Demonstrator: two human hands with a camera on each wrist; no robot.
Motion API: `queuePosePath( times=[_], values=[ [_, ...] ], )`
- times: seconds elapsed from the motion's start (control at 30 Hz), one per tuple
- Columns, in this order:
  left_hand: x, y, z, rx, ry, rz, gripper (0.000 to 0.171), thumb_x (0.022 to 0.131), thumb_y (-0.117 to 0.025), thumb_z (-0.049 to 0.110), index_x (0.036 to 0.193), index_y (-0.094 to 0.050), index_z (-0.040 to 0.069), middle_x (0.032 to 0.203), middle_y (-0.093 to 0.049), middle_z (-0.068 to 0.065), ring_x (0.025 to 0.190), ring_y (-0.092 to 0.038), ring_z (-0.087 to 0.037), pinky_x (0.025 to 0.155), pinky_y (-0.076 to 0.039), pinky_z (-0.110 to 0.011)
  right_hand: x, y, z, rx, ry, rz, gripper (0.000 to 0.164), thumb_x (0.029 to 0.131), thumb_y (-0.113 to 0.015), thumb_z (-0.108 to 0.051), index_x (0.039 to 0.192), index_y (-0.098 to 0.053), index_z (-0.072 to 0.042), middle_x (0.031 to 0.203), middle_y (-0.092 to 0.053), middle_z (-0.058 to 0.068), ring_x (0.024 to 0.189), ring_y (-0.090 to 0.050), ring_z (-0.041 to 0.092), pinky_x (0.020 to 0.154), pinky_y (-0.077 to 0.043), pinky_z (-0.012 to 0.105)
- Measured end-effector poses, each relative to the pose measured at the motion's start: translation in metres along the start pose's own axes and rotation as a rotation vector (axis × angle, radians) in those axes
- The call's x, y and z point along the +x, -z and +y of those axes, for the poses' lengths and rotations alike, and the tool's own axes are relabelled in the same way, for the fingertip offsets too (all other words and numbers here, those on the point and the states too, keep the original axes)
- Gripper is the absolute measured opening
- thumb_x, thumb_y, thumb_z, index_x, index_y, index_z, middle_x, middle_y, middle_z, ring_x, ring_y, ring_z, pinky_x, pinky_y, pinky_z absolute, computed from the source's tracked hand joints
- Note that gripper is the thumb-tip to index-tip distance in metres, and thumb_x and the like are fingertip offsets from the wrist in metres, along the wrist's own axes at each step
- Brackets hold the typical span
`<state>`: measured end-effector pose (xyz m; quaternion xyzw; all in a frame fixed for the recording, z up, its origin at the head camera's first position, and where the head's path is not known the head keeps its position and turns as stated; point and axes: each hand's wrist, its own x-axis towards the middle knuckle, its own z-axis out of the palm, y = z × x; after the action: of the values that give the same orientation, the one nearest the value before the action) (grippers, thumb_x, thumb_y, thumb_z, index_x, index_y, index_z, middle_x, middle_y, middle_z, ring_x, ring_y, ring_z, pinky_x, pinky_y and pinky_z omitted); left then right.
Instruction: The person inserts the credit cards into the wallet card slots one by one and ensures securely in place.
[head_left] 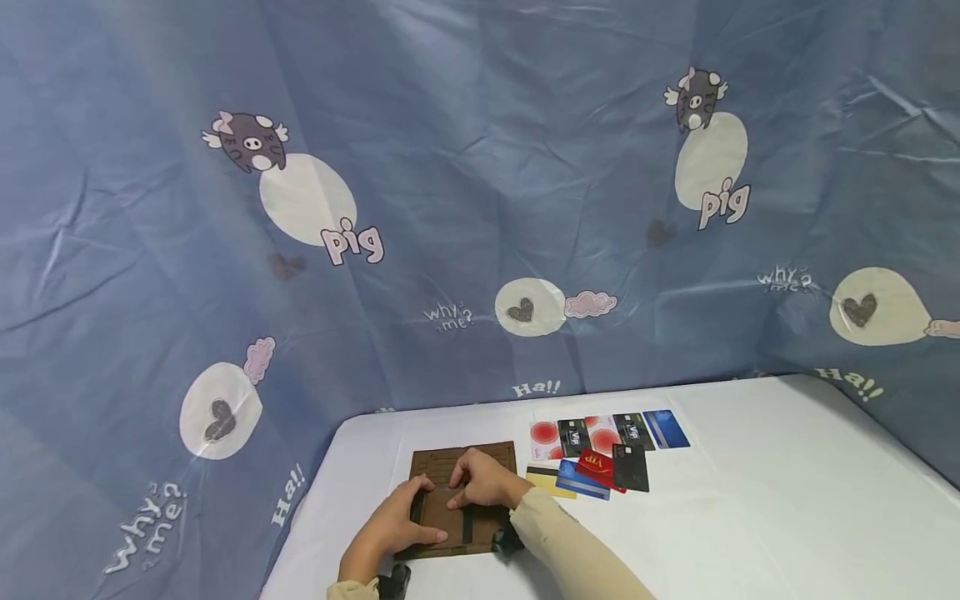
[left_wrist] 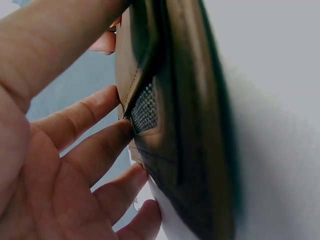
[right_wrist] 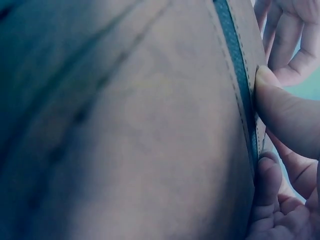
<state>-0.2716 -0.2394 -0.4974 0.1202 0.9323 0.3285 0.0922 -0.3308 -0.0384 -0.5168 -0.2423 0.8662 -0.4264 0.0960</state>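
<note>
An unfolded brown wallet (head_left: 487, 525) with stitched pockets and dark strips lies on the white table. My left hand (head_left: 397, 517) spans its left part, with the thumb near the front edge. In the left wrist view, fairly straight fingers (left_wrist: 100, 145) touch the wallet (left_wrist: 165, 115) beside a small grey mesh window (left_wrist: 145, 110). At the wallet's middle, my right hand (head_left: 483, 482) has curled fingers and pinches a pocket's edge. The right wrist view shows its thumb (right_wrist: 282, 110) against the stitched brown surface (right_wrist: 165, 110); what lies under the fingertips is hidden.
Right of the wallet lie several cards: a row of red-and-white, black and blue ones (head_left: 666, 429) behind, and a yellow card (head_left: 551, 481), a blue, a red and a black card (head_left: 630, 467) overlapping in front. A blue patterned curtain (head_left: 480, 208) hangs behind the table (head_left: 787, 500).
</note>
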Motion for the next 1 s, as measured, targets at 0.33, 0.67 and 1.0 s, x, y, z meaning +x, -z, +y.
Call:
queuePosePath(
  times=[0.33, 0.67, 1.0],
  values=[
    [-0.003, 0.001, -0.002, -0.002, 0.018, -0.005, 0.076, 0.068, -0.092, 0.032, 0.128, -0.054, 0.006, 0.142, -0.048, -0.027, 0.132, -0.044, -0.050, 0.104, -0.038, -0.066, 0.000, -0.003, -0.002, -0.020, 0.002, -0.007, 0.021, 0.071, -0.089, -0.016, 0.080, -0.071, -0.015, 0.092, -0.053, -0.006, 0.078, -0.045, 0.005, 0.068, -0.041, 0.021],
    [0.006, 0.002, 0.002, 0.024, -0.019, 0.007, 0.075, 0.069, -0.091, 0.032, 0.129, -0.053, 0.006, 0.134, -0.054, -0.021, 0.128, -0.048, -0.045, 0.103, -0.040, -0.064, 0.004, 0.006, 0.000, -0.036, 0.001, 0.009, 0.021, 0.070, -0.090, -0.017, 0.079, -0.070, -0.015, 0.093, -0.052, -0.006, 0.080, -0.045, 0.006, 0.072, -0.041, 0.022],
    [0.004, 0.001, 0.003, 0.006, 0.016, -0.004, 0.074, 0.067, -0.092, 0.030, 0.126, -0.054, 0.007, 0.134, -0.054, -0.024, 0.128, -0.047, -0.050, 0.101, -0.039, -0.067, 0.001, 0.002, 0.002, 0.009, -0.003, 0.004, 0.021, 0.070, -0.089, -0.013, 0.079, -0.070, -0.014, 0.092, -0.052, -0.007, 0.078, -0.044, 0.005, 0.069, -0.040, 0.022]
  ],
)
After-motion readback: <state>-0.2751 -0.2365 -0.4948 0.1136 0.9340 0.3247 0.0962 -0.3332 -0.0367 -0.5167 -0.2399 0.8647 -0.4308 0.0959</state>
